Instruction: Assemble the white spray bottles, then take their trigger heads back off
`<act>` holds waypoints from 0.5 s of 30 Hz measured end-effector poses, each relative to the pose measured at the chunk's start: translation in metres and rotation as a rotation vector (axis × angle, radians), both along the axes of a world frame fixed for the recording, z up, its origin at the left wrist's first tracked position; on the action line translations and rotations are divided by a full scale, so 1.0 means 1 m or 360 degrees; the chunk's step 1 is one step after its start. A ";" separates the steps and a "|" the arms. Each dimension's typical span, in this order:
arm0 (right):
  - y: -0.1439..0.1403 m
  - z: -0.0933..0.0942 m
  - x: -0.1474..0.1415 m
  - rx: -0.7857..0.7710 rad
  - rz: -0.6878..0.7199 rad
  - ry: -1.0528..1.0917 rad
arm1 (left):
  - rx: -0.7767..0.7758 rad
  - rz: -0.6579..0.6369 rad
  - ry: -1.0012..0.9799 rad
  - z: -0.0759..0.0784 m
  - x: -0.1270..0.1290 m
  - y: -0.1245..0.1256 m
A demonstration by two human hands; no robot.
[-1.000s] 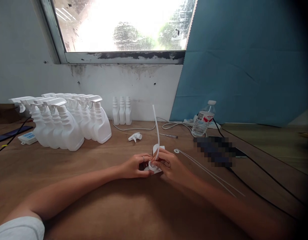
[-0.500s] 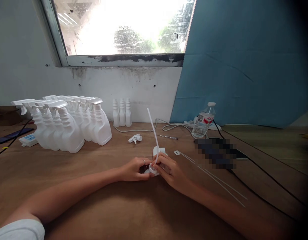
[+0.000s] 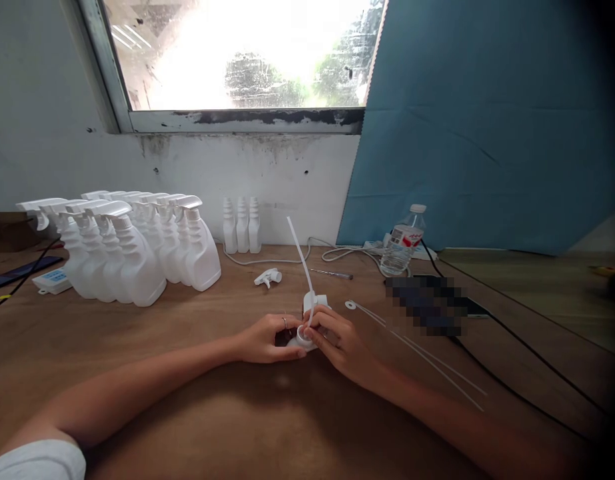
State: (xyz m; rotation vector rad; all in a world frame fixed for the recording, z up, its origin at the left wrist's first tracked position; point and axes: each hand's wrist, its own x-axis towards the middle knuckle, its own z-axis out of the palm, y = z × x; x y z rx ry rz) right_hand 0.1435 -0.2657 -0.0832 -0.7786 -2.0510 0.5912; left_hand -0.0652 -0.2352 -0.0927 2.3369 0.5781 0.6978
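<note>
Item: white spray head (image 3: 307, 328) with a thin white tube (image 3: 300, 257) rising from it, low on the worktop (image 3: 197, 413). Our left hand (image 3: 264, 338) and right hand (image 3: 340, 343) pinch it between fingertips. Behind left: white spray bottles (image 3: 132, 250), contents unseen; a water bottle (image 3: 400, 243).

Daylight pours in through the window (image 3: 247, 53) well beyond the hands and blows out to near white there, so the glass shows glare and little detail. The wooden table (image 3: 287, 427) is evenly lit, with a soft shadow lying under the forearms, nearer the camera than the gripped white sprayer head (image 3: 307, 327). The left hand (image 3: 267, 337) and right hand (image 3: 340, 340) look sharp enough. To the right of the grip, a pixelated patch (image 3: 427, 303) covers something. The right edge darkens into a black vignette, and straight lines bend toward the borders.
</note>
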 end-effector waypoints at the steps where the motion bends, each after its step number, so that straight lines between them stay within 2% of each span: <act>1: -0.001 0.002 0.000 -0.0018 -0.0039 0.0051 | -0.0055 0.0005 -0.0058 0.000 0.000 0.000; 5: -0.002 0.013 0.002 -0.0153 -0.0221 0.0238 | -0.0405 0.0088 -0.0323 0.000 0.001 -0.002; 7: 0.001 0.018 0.006 -0.0245 -0.0268 0.0232 | -0.0568 0.0170 -0.0394 0.002 0.002 -0.002; 9: 0.005 0.023 0.012 -0.0207 -0.0382 0.0147 | -0.0704 0.0237 -0.0452 0.006 0.003 0.000; 10: 0.008 0.026 0.017 -0.0084 -0.0474 0.0086 | -0.0746 0.0259 -0.0482 0.010 0.004 0.002; 12: 0.011 0.034 0.026 0.0370 -0.0625 -0.0071 | -0.0774 0.0279 -0.0537 0.019 0.006 0.005; 15: 0.015 0.047 0.038 0.1042 -0.0531 -0.0493 | -0.0714 0.0222 -0.0543 0.035 0.010 0.010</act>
